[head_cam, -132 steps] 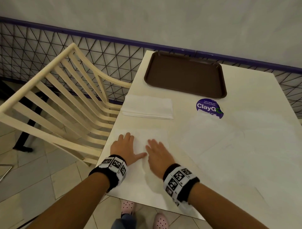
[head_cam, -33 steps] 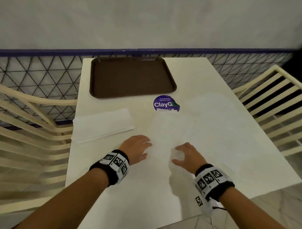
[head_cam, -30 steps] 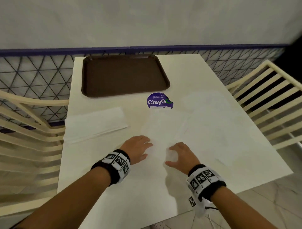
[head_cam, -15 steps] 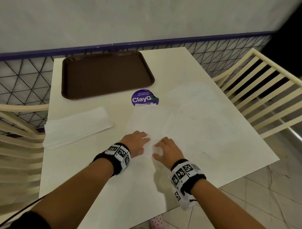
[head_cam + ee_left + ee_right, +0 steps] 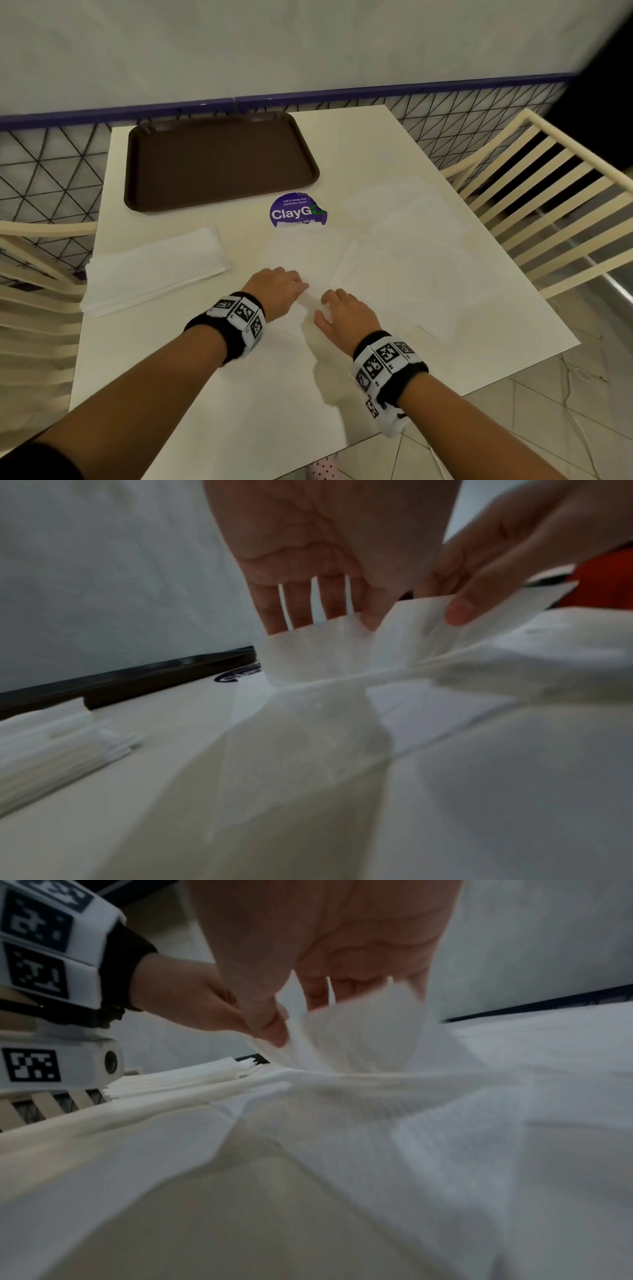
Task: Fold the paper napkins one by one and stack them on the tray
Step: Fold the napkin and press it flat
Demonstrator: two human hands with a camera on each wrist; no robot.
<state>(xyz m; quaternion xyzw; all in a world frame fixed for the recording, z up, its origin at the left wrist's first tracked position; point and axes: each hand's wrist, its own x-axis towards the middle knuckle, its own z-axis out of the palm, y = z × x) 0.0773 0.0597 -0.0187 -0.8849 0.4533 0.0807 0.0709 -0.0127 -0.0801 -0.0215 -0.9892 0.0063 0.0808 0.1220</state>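
Head view, left to right: folded stack [image 5: 154,270], brown tray [image 5: 219,164] behind it, then left hand [image 5: 275,291] and right hand [image 5: 346,313] on a flat napkin [image 5: 308,257] mid-table. Only the wrist views show both hands pinching its raised edge [image 5: 404,631]. Napkin outlines against the white table [image 5: 394,144] are faint.

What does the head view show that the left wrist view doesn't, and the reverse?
Only the head view: the whole bare brown tray, the ClayGo sticker, chairs, both wristbands. Only the left wrist view: from below, the right hand's thumb pinching the raised napkin edge, with the left hand's fingers behind it. Both: both hands on that napkin, and the folded napkin stack beside the tray.
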